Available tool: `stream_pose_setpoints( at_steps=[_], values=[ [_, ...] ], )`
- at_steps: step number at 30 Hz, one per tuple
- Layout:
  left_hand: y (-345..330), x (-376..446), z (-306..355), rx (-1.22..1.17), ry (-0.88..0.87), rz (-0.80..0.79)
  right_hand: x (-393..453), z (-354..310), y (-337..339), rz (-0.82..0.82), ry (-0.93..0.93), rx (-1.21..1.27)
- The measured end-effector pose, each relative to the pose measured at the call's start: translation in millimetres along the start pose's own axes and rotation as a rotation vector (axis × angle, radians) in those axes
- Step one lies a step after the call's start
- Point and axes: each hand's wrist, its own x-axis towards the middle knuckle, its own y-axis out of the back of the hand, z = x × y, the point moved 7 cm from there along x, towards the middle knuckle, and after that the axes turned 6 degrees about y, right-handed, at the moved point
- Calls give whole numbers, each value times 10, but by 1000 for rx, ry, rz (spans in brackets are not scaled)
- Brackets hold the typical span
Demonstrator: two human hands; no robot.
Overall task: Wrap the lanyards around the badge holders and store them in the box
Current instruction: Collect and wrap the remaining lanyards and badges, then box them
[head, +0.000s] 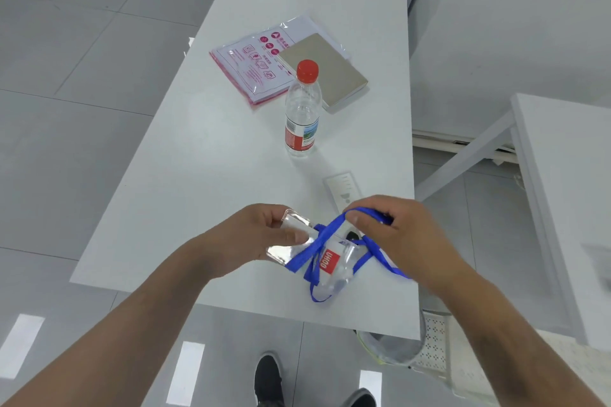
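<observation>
A person stands at the near end of a long white surface (205, 155), seen from above through a head-worn camera. Both bare hands hold 1 clear plastic badge holder (299, 246) just above the near edge.

The left hand (261, 235) has its grip pressed on the holder's left end, thumb on top and fingers underneath. The right hand (396, 235) pinches a loop of blue lanyard (322, 241) between thumb and fingers, lifted above the holder's right side.

The wrapping looks partly done. At least 2 blue bands already cross the holder's middle, while loose loops hang below it and trail to the right under the right hand. The rest of the strap has yet to be wound on. No box is in view, so the storing step appears not yet begun.

The holder's long axis runs from upper left to lower right, tilted down toward the right. A red label with white letters (329, 263) sits near its lower right part, beside more clear plastic that cannot be told apart.

Farther along the surface stand a water bottle with a red cap (302, 112), a grey notebook (325, 73) and a printed plastic bag (254, 66).
</observation>
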Motion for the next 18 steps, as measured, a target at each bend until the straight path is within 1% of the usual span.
stream_pose_setpoints(
  at_steps=[2,4,6,7,9,10,12,14,15,16,18],
  values=[
    [-75,-57,21,-87,23,-105,69,65,-15,25,-64,213],
    [-123,-87,81,-223,-8,-161,91,129,-120,37,-147,372],
    [-117,-68,121,-375,-46,-122,49,225,-309,29,-251,469],
    [-106,-42,123,-444,-59,-81,9,265,-417,15,-307,466],
    [-71,7,103,-522,-80,37,-95,295,-611,-36,-387,359],
    [-48,26,91,-534,-87,109,-141,280,-678,-55,-383,320],
    [26,33,40,-559,-87,275,-225,181,-760,-109,-310,233],
    [101,19,9,-551,-91,412,-288,71,-798,-196,-175,28],
    [125,12,10,-510,-101,453,-314,26,-791,-226,-119,-94],
    [141,4,22,-443,-115,477,-326,-27,-737,-219,-77,-188],
    [123,-12,61,-292,-139,471,-291,-99,-515,-125,-68,-275]
  ],
)
